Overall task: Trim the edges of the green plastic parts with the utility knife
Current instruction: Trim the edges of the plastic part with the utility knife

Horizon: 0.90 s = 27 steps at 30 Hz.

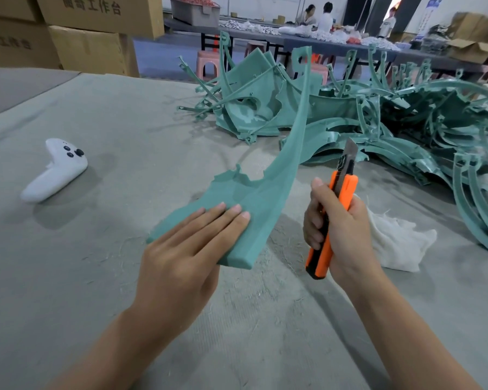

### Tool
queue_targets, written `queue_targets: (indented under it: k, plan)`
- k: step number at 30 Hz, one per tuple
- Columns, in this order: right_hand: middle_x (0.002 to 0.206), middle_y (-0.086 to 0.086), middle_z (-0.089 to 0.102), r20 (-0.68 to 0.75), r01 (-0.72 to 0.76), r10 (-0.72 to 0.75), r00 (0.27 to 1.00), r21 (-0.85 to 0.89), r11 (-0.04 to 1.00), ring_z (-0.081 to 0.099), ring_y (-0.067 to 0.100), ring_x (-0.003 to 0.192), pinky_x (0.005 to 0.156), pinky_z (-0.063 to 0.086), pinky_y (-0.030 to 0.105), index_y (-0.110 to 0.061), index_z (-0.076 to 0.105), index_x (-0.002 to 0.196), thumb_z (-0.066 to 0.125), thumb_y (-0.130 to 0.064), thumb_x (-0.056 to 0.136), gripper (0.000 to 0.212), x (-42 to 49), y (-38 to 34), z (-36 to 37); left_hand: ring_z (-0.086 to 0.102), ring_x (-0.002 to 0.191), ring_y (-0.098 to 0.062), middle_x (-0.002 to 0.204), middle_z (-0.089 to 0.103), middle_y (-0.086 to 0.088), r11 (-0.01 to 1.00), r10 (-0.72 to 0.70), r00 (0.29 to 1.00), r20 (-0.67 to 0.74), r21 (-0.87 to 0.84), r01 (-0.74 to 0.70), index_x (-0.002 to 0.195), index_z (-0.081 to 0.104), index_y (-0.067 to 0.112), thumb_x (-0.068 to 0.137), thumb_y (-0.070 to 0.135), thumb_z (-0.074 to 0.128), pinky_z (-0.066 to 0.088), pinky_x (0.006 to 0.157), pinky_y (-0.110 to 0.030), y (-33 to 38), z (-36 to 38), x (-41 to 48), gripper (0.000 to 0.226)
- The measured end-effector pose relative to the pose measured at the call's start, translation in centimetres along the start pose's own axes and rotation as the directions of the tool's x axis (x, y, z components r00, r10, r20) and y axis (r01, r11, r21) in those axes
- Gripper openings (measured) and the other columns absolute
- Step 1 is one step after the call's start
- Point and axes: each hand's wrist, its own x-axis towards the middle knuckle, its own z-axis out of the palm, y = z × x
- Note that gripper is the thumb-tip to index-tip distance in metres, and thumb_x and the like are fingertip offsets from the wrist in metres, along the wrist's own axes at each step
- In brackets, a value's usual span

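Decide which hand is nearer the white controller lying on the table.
Left. The left hand rests flat on the green part, right of the controller; the right hand, gripping the utility knife, sits farther right, beyond that part.

Green parts pile (440, 119) (right end off-frame)

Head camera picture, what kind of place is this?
Probably a factory workshop: there is a pile of green plastic parts, stacked cardboard boxes, and people sitting at a long workbench.
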Motion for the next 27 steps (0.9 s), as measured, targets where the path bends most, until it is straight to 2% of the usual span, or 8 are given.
queue_targets:
  k: [2,4,6,9,12,14,17,27]
  plan:
    - [0.053,0.003,0.033,0.03,0.074,-0.071,0.997,-0.133,0.988,0.029,0.014,0.043,0.04,0.023,0.026,-0.008,0.037,0.065,0.06,-0.054,0.089,0.057,-0.2,0.1,0.2,0.059,0.118,-0.013,0.124,0.063,0.002,0.999,-0.046,0.998,-0.031,-0.017,0.045,0.118,0.067,0.009,0.102,0.006,0.031,0.049,0.098,-0.03,0.1,-0.1,0.1,0.039]
    - [0.053,0.0,0.034,0.126,0.231,-0.202,0.971,-0.296,0.927,0.031,0.01,0.046,0.044,0.023,0.024,-0.005,0.037,0.065,0.048,-0.067,0.088,0.067,-0.6,0.3,0.8,0.056,0.115,-0.004,0.123,0.059,0.009,0.995,-0.098,0.994,-0.046,-0.03,0.097,0.116,0.066,0.011,0.099,0.005,0.03,0.043,0.098,-0.015,0.4,-0.3,0.3,0.041]
    - [0.052,0.001,0.034,0.213,0.353,-0.287,0.934,-0.425,0.833,0.032,0.009,0.047,0.046,0.026,0.026,-0.014,0.038,0.062,0.038,-0.075,0.09,0.068,-1.2,0.7,1.3,0.054,0.112,0.0,0.124,0.055,0.013,0.991,-0.133,0.99,-0.052,-0.032,0.132,0.115,0.067,0.01,0.091,-0.002,0.038,0.036,0.098,-0.006,0.5,-0.4,0.5,0.039]
    - [0.053,0.007,0.036,0.269,0.427,-0.331,0.904,-0.542,0.724,0.031,0.008,0.047,0.046,0.026,0.025,-0.02,0.035,0.062,0.034,-0.076,0.091,0.063,-1.6,1.0,1.6,0.058,0.101,-0.01,0.123,0.052,0.013,0.989,-0.147,0.985,-0.094,-0.01,0.147,0.114,0.065,0.009,0.09,-0.002,0.041,0.027,0.097,0.002,0.7,-0.7,0.8,0.036]
    - [0.052,-0.003,0.028,0.29,0.456,-0.352,0.89,-0.577,0.678,0.028,0.006,0.046,0.047,0.023,0.019,-0.025,0.03,0.062,0.035,-0.074,0.092,0.058,-1.7,0.9,1.7,0.049,0.097,-0.01,0.113,0.06,0.008,0.987,-0.152,0.98,-0.131,0.025,0.156,0.113,0.063,0.007,0.086,-0.004,0.045,0.023,0.096,0.005,0.8,-0.8,1.0,0.034]
    - [0.052,-0.006,0.028,0.292,0.467,-0.366,0.884,-0.587,0.661,0.029,0.007,0.045,0.047,0.023,0.017,-0.027,0.03,0.062,0.035,-0.072,0.093,0.055,-1.8,0.9,1.7,0.037,0.098,-0.005,0.09,0.072,0.0,0.986,-0.161,0.979,-0.125,0.033,0.166,0.11,0.066,0.003,0.085,-0.005,0.048,0.022,0.094,0.006,0.8,-0.8,1.0,0.032]
    - [0.051,-0.006,0.027,0.283,0.476,-0.386,0.878,-0.603,0.64,0.029,0.008,0.045,0.047,0.023,0.016,-0.027,0.03,0.062,0.035,-0.071,0.093,0.054,-1.8,0.9,1.7,0.033,0.096,-0.005,0.069,0.068,-0.015,0.984,-0.176,0.979,-0.107,0.018,0.179,0.106,0.069,0.0,0.078,-0.01,0.058,0.022,0.089,0.008,0.8,-0.7,0.9,0.032]
    - [0.051,0.003,0.029,0.266,0.476,-0.406,0.874,-0.628,0.615,0.029,0.008,0.044,0.048,0.022,0.017,-0.02,0.032,0.061,0.039,-0.064,0.095,0.056,-1.6,1.2,1.2,0.039,0.094,-0.001,0.066,0.068,-0.005,0.989,-0.149,0.983,-0.107,0.001,0.15,0.103,0.07,0.001,0.069,-0.013,0.065,0.024,0.087,0.008,0.9,-0.5,0.7,0.037]
